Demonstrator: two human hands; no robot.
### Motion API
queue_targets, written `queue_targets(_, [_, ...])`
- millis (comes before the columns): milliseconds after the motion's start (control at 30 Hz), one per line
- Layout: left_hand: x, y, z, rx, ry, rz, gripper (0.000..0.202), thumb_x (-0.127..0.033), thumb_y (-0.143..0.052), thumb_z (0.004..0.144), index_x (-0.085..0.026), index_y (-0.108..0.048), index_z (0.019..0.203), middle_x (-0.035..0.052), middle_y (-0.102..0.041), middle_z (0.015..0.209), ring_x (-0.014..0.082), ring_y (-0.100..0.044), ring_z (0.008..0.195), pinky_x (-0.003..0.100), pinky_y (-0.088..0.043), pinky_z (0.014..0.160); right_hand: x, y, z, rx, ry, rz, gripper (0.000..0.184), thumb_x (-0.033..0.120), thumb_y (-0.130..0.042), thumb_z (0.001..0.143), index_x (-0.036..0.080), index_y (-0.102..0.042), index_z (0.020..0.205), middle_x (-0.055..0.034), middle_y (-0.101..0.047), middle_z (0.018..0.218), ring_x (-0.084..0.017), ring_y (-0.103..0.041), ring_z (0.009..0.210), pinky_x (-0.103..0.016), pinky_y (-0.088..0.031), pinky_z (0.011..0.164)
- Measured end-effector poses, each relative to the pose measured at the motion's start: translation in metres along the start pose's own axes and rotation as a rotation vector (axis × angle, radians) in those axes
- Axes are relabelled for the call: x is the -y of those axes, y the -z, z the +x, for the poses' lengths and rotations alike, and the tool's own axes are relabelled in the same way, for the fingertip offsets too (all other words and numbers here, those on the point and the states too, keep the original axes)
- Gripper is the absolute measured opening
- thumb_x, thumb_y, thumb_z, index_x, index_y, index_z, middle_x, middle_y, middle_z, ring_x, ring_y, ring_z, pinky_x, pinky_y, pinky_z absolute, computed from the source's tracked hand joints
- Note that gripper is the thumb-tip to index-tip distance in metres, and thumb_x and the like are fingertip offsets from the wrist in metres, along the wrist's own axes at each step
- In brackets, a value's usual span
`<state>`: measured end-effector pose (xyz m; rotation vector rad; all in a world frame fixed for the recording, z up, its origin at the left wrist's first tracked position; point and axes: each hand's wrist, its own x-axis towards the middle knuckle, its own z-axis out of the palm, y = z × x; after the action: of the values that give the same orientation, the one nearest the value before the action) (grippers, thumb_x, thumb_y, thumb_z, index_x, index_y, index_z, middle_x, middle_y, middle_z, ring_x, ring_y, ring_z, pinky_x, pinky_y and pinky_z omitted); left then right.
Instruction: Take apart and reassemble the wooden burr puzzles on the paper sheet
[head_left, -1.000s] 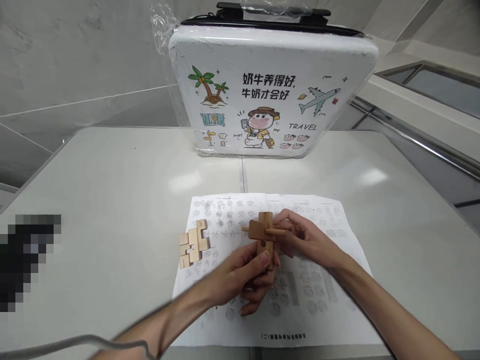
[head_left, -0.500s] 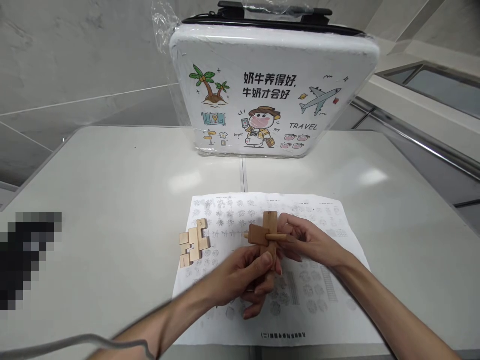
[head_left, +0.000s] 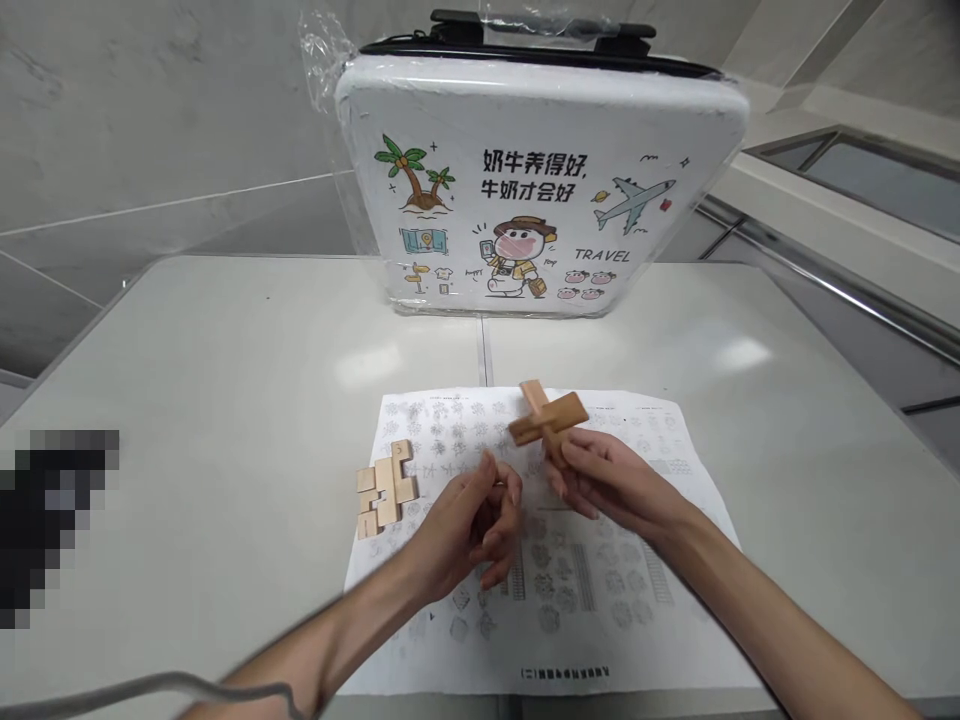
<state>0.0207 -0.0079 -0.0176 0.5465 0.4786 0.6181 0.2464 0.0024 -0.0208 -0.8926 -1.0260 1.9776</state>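
Note:
My right hand (head_left: 604, 475) is closed on one end of a wooden burr puzzle (head_left: 549, 417), a cross of interlocked wooden pieces, lifted over the printed sheet and tilted. Apart from it, to the left, my left hand (head_left: 487, 520) is open and loosely curled, with nothing visible in its fingers. Under both hands lies the printed sheet (head_left: 592, 650), covered with rows of small puzzle diagrams. Several notched light-wood pieces (head_left: 386, 490) lie together at the sheet's left edge.
At the back of the table (head_left: 225, 400) stands a white suitcase (head_left: 465, 110) in clear plastic, printed with cartoons. A grey cable (head_left: 165, 682) crosses the lower left corner. A dark pixelated patch (head_left: 45, 530) covers something at the left edge.
My left hand has let go of the puzzle and moved slightly left. My right hand now holds the puzzle alone, having raised and turned it away from me.

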Motion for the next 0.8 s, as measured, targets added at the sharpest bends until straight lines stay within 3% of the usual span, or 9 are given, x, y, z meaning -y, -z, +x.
queue_targets(167, [-0.002,-0.003,-0.001,-0.021,0.003,0.045,0.044,-0.059,-0.058,0.102,-0.019,-0.056,0.086,-0.0094,-0.042,0.053,0.0055,-0.025,0.037,0.017,-0.037,0.035,-0.001,-0.001,0.004,-0.344,0.131,0.185,0.026,0.046,-0.074,0.097,0.021,-0.066,0.097,-0.0018,-0.066,0.087,-0.010,-0.048,0.056,-0.023,-0.043,0.045])
queue_targets(300, [-0.001,-0.003,-0.001,-0.018,-0.007,0.073,0.044,-0.060,-0.057,0.102,-0.018,-0.057,0.086,-0.0089,-0.042,0.054,0.0057,-0.027,0.038,0.017,-0.038,0.036,-0.004,0.000,0.008,-0.498,0.255,0.269,0.023,0.043,-0.077,0.095,0.022,-0.066,0.094,-0.0007,-0.066,0.092,-0.010,-0.050,0.060,-0.021,-0.048,0.048])
queue_targets(500, [-0.003,-0.004,-0.002,-0.012,0.006,0.082,0.047,-0.063,-0.057,0.101,-0.018,-0.058,0.086,-0.0089,-0.042,0.055,0.0053,-0.028,0.038,0.017,-0.039,0.037,-0.003,0.008,0.008,-0.616,0.363,0.390,0.014,0.035,-0.078,0.097,0.024,-0.070,0.102,0.0012,-0.068,0.096,-0.006,-0.054,0.062,-0.013,-0.055,0.053])
queue_targets(667, [-0.003,-0.004,-0.002,0.006,0.005,0.097,0.047,-0.063,-0.057,0.101,-0.018,-0.058,0.086,-0.0086,-0.043,0.056,0.0049,-0.029,0.039,0.018,-0.039,0.038,0.001,0.017,0.006,-0.640,0.416,0.466,0.020,0.028,-0.084,0.092,0.022,-0.070,0.105,0.0008,-0.069,0.099,-0.005,-0.058,0.067,-0.009,-0.061,0.064])
queue_targets(800, [-0.002,-0.002,-0.002,0.019,-0.005,0.099,0.046,-0.061,-0.057,0.102,-0.018,-0.059,0.087,-0.0082,-0.044,0.057,0.0051,-0.031,0.039,0.018,-0.040,0.039,0.006,0.020,0.005,-0.688,0.430,0.550,0.014,0.024,-0.080,0.095,0.019,-0.068,0.101,0.0003,-0.068,0.097,-0.003,-0.057,0.061,-0.007,-0.060,0.060])
